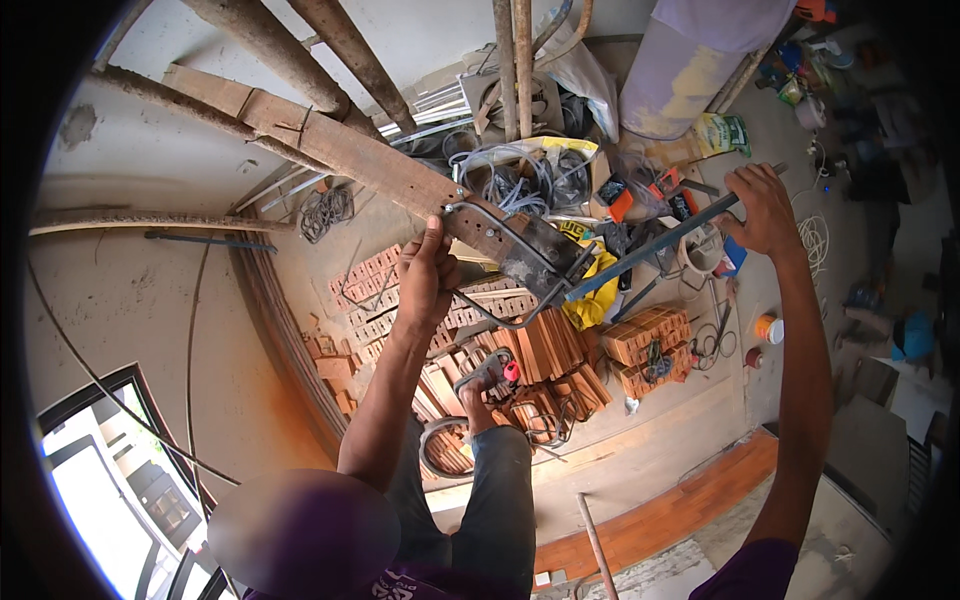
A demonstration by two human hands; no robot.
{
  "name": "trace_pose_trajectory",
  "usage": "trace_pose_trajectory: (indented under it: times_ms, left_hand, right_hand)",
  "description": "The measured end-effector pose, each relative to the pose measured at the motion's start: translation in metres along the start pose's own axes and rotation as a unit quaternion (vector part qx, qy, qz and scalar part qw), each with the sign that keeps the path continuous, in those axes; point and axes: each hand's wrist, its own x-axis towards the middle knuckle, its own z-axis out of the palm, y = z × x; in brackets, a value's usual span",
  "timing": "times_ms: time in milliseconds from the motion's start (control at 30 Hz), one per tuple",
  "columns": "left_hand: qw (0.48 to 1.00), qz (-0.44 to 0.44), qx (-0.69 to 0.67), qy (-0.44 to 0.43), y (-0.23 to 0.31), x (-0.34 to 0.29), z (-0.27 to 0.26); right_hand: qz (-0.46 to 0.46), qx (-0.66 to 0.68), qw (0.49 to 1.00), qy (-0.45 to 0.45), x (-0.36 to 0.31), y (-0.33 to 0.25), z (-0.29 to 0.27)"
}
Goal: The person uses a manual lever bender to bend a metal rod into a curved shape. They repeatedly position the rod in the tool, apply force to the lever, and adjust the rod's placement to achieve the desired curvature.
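My left hand point(428, 272) is closed on a bent steel rod point(490, 314), with the thumb up near the rod's upper end. The rod runs in a loop over the end of a long wooden plank point(350, 160). Dark metal plate point(545, 258) and several bolts or pegs sit at that end. My right hand point(762, 212), out to the right, is wrapped round the far end of a long blue-grey metal bar point(665, 242). The bar's other end meets the rod beside the plate; the exact contact there is hard to make out.
Stacks of reddish bricks point(545, 350) lie below the plank, around my foot point(480, 385). Rusty poles point(270, 50) lean at the upper left. Bags, cables and a yellow sack point(595, 290) clutter the floor beyond. A pale purple drum point(680, 75) stands behind.
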Motion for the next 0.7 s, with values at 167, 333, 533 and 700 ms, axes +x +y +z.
trace_pose_trajectory:
  times_ms: [167, 333, 533, 700]
  left_hand:
    - [1.000, 0.007, 0.021, -0.009, 0.003, -0.001, -0.004]
    - [0.998, 0.010, 0.018, -0.052, -0.001, 0.004, -0.010]
    - [0.998, 0.015, 0.012, -0.068, -0.001, 0.003, -0.011]
    - [0.995, 0.017, 0.024, -0.099, 0.000, 0.005, -0.014]
  right_hand:
    - [0.023, -0.010, 0.999, -0.020, -0.006, -0.011, -0.006]
    - [0.063, -0.017, 0.998, -0.013, -0.026, -0.019, 0.003]
    - [0.167, -0.006, 0.986, -0.012, -0.096, -0.060, 0.034]
    - [0.180, -0.004, 0.982, 0.051, -0.112, -0.081, 0.033]
